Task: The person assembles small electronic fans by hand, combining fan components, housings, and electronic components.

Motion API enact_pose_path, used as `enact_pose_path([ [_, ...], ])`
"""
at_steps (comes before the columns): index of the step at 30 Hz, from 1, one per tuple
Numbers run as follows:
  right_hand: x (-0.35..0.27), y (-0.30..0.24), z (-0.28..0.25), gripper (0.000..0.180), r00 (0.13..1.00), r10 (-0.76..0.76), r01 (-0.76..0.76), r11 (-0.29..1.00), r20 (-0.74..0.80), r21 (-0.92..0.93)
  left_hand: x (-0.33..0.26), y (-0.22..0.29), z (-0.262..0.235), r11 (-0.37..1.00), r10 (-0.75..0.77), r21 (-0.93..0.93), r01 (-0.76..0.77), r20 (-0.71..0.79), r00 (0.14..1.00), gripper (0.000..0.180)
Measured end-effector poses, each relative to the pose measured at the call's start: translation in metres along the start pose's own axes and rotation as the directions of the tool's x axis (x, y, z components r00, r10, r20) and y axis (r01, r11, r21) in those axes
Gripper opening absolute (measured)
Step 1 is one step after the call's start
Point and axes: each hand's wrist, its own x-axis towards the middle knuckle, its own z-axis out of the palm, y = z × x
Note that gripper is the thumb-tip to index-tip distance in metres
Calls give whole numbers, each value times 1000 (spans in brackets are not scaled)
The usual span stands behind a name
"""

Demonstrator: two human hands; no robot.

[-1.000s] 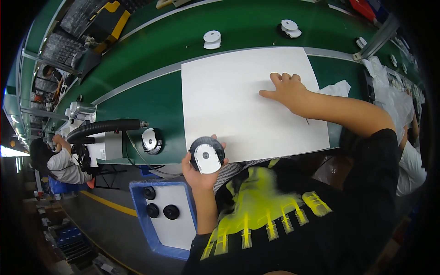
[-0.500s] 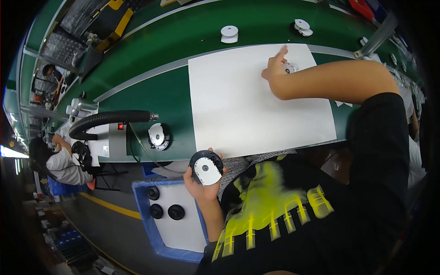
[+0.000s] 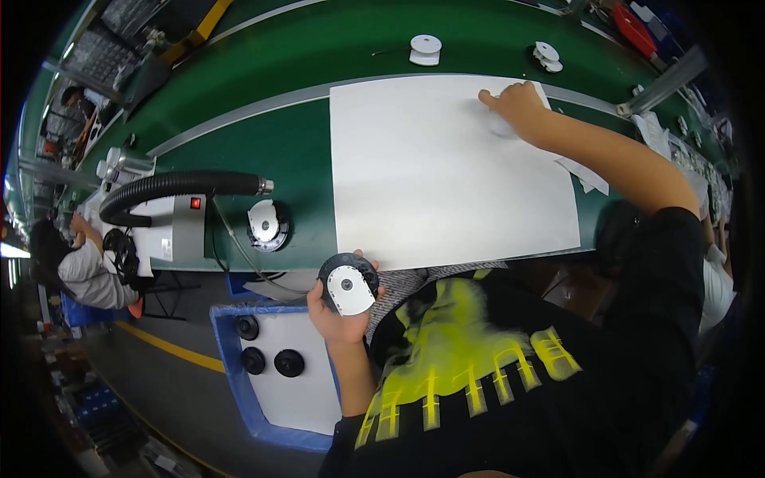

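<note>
Near the bench's front edge, my left hand (image 3: 341, 320) holds a round black motor-like part (image 3: 368, 277) from beneath. A white plate (image 3: 351, 291) with a rounded end and a small dark centre covers much of its upper face. My right hand (image 3: 522, 110) reaches over the far right of a large white sheet (image 3: 414, 175). One finger points left; the rest bend down and are partly hidden. Just below that finger, a blurred pale part (image 3: 500, 126) lies on the sheet, partly covered by the hand. No grip on it shows.
Left of the sheet stands a similar black-and-white part (image 3: 267, 225), beside a grey box with a black flexible hose (image 3: 199, 183). White spool-shaped parts (image 3: 425, 49) sit on the far green surface. A blue-lined bin (image 3: 231, 358) at lower left holds black round parts. A seated person (image 3: 88, 267) works farther left.
My right hand has shifted right across the pale part, and its fingers have turned from pointing away to pointing left. My left hand still holds the black part. The whole view has shifted slightly.
</note>
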Motion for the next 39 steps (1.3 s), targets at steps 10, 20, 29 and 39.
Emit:
enact_pose_path([
  [10, -38, 23, -20, 57, 994, -18, 67, 882, -107, 467, 7, -5, 12, 1000, 1, -11, -1, 20, 1000, 61],
  [20, -34, 50, 122, 24, 907, 340, -11, 611, -250, 792, 10, -9, 15, 998, 30, 63, -27, -51, 998, 58],
  [29, -47, 72, 32, 7, 890, 256, 173, 576, -378, 799, 25, -29, 40, 997, -38, 66, 42, -53, 998, 57],
  [39, 2, 37, 6, 29, 729, 290, 231, 748, -620, 622, 18, -41, 44, 994, -20, 99, 37, -166, 986, 65],
])
